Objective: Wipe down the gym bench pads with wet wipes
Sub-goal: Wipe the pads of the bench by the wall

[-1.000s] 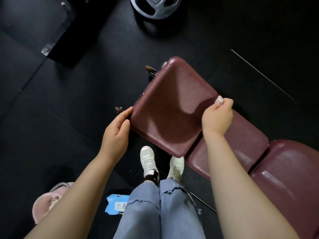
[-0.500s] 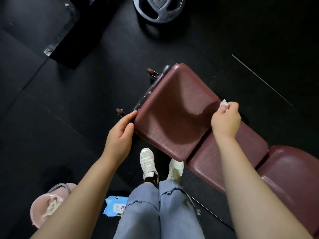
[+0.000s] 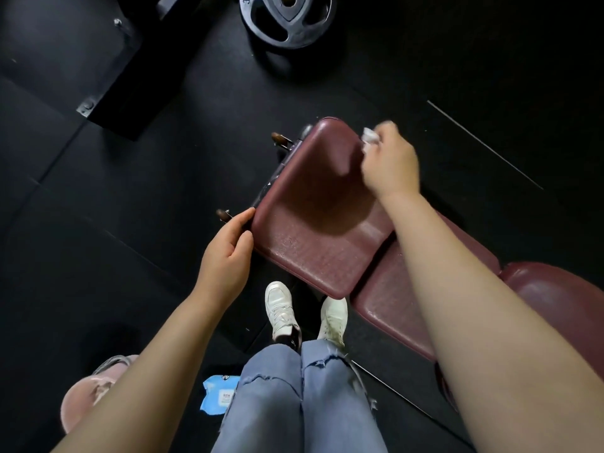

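Pinching a crumpled wet wipe [image 3: 370, 136] at the seat pad's [image 3: 313, 230] far right edge, the right hand [image 3: 390, 161] has unwiped surface lying toward the left hand [image 3: 227, 256], which grips the near-left corner.

The seat pad [image 3: 313, 230] is maroon vinyl or leather-like upholstery, finely grained, with a dull sheen. The wipe [image 3: 370, 136] looks like soft white crumpled cloth or paper. The floor [image 3: 130, 197] is matt black rubber matting. The weight plate [image 3: 287, 18] is dark metal with a slightly rough finish. The wipes pack [image 3: 219, 394] is glossy blue plastic film.
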Tool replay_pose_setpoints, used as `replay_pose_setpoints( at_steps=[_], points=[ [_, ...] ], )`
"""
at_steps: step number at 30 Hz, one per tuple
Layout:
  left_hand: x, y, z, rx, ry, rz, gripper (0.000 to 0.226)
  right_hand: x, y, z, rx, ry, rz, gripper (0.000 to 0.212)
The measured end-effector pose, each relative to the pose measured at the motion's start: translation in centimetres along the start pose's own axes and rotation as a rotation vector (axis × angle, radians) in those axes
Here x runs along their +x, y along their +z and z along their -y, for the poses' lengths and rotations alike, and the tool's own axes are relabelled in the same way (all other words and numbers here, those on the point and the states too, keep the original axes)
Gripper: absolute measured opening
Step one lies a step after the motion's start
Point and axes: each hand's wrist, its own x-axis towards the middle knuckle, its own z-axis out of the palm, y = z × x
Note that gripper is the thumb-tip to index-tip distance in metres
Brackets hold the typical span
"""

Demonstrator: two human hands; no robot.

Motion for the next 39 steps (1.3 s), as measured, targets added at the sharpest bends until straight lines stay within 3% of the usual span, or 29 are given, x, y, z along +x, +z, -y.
replay_pose_setpoints(
  at_steps=[3,6,13,16,21,26,29,35,39],
  points=[
    [-0.3,0.2,-0.3,0.051,0.005,0.003,0.046,-2.3,-1.3,-6.7,-0.076,0.232,0.045,0.023],
    [-0.5,0.3,-0.8,0.109,0.014,0.011,0.049,-5.0,-2.1,-10.6,-0.148,0.256,0.128,0.022],
    [-1.1,0.9,-2.9,0.311,0.124,-0.035,0.060,-7.4,-3.8,-10.0,0.431,0.296,-0.090,0.003],
    [-2.0,2.2,-4.6,0.384,0.217,-0.053,0.062,-9.5,-4.6,-10.1,0.539,0.334,-0.116,0.003],
    [-3.2,6.4,-6.2,0.500,0.379,0.093,0.062,-12.5,-5.7,-13.8,0.588,0.451,-0.191,0.003],
    [-4.7,11.1,-6.1,0.506,0.407,0.308,0.060,-12.8,-8.1,-17.7,0.434,0.504,-0.225,0.007],
    [-5.4,13.4,-5.4,0.487,0.356,0.370,0.061,-10.9,-8.2,-17.9,0.350,0.448,-0.198,0.007],
    [-5.4,14.7,-4.2,0.543,0.331,0.389,0.065,-6.5,-3.8,-14.6,0.146,0.116,-0.119,0.017],
    [-5.0,14.1,-3.6,0.545,0.311,0.412,0.066,-9.5,0.5,-13.1,0.003,-0.057,-0.060,0.012]
  ],
)
